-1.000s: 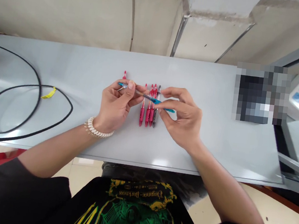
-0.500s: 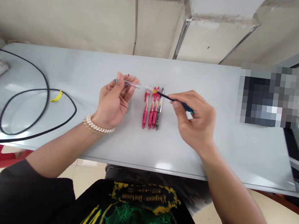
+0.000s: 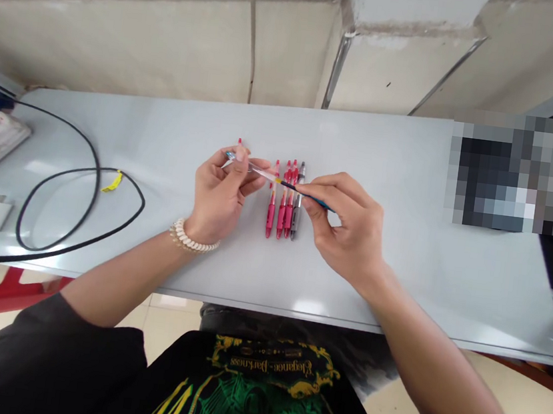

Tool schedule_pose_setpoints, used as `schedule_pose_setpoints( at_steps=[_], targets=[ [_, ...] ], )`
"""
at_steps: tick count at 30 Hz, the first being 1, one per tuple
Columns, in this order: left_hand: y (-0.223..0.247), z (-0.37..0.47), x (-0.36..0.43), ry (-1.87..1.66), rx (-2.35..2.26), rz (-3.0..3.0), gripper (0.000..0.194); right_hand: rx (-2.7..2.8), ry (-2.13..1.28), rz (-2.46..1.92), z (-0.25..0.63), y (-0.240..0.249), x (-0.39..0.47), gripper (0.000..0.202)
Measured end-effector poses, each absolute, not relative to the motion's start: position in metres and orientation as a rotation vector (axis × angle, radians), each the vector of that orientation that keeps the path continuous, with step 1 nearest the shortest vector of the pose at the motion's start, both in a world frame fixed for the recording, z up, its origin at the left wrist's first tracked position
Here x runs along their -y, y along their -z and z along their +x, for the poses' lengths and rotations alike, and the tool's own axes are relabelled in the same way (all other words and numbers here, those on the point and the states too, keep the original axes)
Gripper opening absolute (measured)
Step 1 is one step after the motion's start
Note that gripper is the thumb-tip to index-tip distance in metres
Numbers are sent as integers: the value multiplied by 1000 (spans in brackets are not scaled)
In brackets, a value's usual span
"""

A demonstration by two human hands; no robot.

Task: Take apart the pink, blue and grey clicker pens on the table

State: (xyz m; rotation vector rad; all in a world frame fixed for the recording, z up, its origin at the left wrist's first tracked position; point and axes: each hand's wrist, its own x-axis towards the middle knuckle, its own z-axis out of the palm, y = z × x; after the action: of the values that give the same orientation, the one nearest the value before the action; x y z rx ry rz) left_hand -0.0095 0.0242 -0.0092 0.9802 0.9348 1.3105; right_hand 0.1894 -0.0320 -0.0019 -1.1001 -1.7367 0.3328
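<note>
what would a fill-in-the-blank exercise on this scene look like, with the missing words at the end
The left hand and right hand hold pen parts near a row of ____ pens. The rightmost pen in that row is ____. The black cable carries a ____ tag. A pale bracelet circles the ____ wrist.

Missing words: four; grey; yellow; left.

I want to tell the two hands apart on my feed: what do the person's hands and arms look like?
Both are bare, without gloves. The left hand has an off-white, coiled-looking bracelet at its wrist, with a thinner gold-toned strand beside it. The right hand shows no jewellery. Black sleeves end near the elbows.
</note>
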Motion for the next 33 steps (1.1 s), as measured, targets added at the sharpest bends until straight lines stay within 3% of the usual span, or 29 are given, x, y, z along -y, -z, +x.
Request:
schedule_pose_setpoints(
  at_steps=[8, 12, 18, 24, 33],
  targets=[
    [13, -1, -10, -1204, -923, 1159, 50, 1743, -327, -1065, 183, 9, 36, 31],
    [14, -3, -10, -1189, -898, 1208, 55, 1733, -266, -1027, 182, 6, 34, 26],
    [17, -3, -8, -1204, -812, 1290, 53, 1649, -309, -1128, 178, 4, 37, 9],
    [19, -5, -12, -1242, -804, 1290, 49, 1582, -498, -1133, 178, 8, 39, 27],
    [21, -4, -12, -1268, -731, 1254, 42, 1572, -490, -1158, 183, 3, 38, 14]
  ],
)
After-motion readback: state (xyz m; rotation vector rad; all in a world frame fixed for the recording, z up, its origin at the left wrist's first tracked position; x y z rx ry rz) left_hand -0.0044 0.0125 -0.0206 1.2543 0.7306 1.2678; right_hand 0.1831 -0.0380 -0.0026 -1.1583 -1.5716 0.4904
